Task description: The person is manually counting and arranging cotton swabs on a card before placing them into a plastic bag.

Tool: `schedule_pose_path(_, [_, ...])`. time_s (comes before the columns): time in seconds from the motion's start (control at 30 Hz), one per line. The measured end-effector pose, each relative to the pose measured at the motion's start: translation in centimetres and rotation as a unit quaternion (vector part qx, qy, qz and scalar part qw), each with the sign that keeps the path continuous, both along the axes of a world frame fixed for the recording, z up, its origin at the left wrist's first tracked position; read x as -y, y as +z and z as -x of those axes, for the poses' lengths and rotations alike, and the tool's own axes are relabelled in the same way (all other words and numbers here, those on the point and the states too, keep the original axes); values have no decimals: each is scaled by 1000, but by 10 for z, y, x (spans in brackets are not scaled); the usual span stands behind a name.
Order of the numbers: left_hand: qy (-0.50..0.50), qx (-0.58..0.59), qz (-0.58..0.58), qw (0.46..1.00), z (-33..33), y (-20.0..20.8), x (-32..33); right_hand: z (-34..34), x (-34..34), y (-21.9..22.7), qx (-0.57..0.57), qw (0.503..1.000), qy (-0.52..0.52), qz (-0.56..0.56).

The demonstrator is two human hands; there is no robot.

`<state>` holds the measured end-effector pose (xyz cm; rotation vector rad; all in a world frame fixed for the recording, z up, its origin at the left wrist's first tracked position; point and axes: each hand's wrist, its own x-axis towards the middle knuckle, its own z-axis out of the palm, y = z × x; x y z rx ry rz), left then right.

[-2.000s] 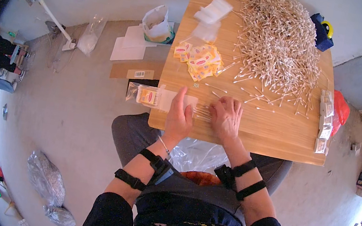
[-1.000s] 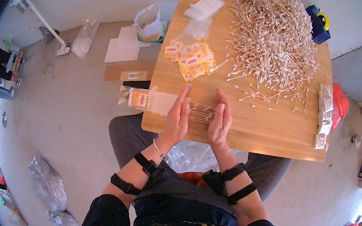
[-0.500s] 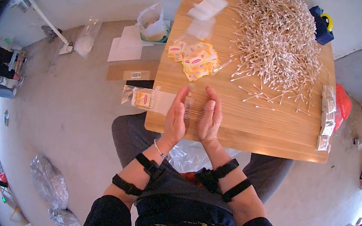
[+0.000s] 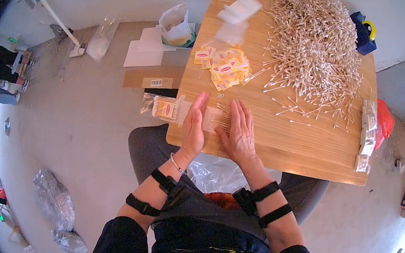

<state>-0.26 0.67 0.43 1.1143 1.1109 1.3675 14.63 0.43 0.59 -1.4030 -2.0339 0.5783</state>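
At the near edge of the wooden table [image 4: 294,150], a small row of cotton swabs [image 4: 222,121] lies between my two hands, partly covered by them. My left hand [image 4: 194,129] stands on its edge left of the swabs, fingers stretched out. On the other side my right hand [image 4: 240,134] is tilted palm down, fingers extended, touching or nearly touching the swabs. A pale strip of card or film [image 4: 211,117] shows beside the swabs, partly hidden by my left hand. Just left of that hand lies a clear bag of swabs with a yellow label [image 4: 165,108].
A large heap of loose swabs [image 4: 315,49] covers the far right. Yellow printed cards [image 4: 227,68] and clear plastic sleeves [image 4: 239,8] lie far left. Packed bags [image 4: 367,132] line the right edge. A tape dispenser [image 4: 363,34] stands beyond the heap; a white bag [image 4: 174,22] sits off the table.
My right hand has turned from upright on its edge to more palm down, shifting slightly right. The swabs between my hands, blurred before, now show more clearly. My left hand stays nearly in place.
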Motion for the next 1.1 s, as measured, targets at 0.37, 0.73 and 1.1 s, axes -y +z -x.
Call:
schedule_pose_path(0.37, [-24, 6, -34, 999, 0, -5, 3, 10, 32, 13, 250, 967, 41, 13])
schedule_pose_path(0.73, [-7, 13, -30, 999, 1, -7, 4, 8, 23, 11, 240, 969, 50, 5])
schedule_pose_path(1.1, [3, -21, -49, 999, -4, -6, 6, 15, -4, 1, -23, 999, 16, 24])
